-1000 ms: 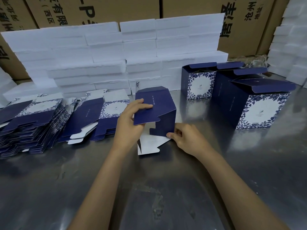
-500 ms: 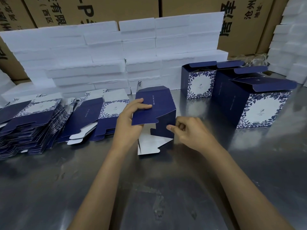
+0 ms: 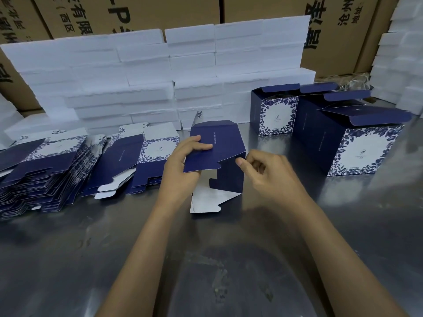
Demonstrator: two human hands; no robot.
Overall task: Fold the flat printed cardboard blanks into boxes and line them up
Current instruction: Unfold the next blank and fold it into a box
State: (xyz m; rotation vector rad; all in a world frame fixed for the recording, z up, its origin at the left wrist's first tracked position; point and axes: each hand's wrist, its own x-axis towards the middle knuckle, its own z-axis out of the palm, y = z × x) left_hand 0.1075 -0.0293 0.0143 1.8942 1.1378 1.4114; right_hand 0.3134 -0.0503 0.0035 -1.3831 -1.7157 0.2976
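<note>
A half-folded navy box blank (image 3: 225, 147) stands on the steel table in front of me, its white bottom flap (image 3: 206, 200) lying open toward me. My left hand (image 3: 183, 161) grips its left side panel, fingers on top and thumb hidden under it. My right hand (image 3: 265, 172) hovers at the blank's right edge with fingers curled and the thumb tip touching the corner. Stacks of flat navy-and-floral blanks (image 3: 48, 170) lie at left. Three folded boxes (image 3: 364, 147) with raised lids stand in a row at right.
White foam blocks (image 3: 146, 81) are piled behind the work area and at far right (image 3: 402, 65). Brown shipping cartons (image 3: 270, 8) form the back wall. The steel table (image 3: 206, 259) spreads out beneath my forearms.
My right hand has lifted from the blank's lower right corner on the table up to its upper right edge. The left hand keeps the same hold.
</note>
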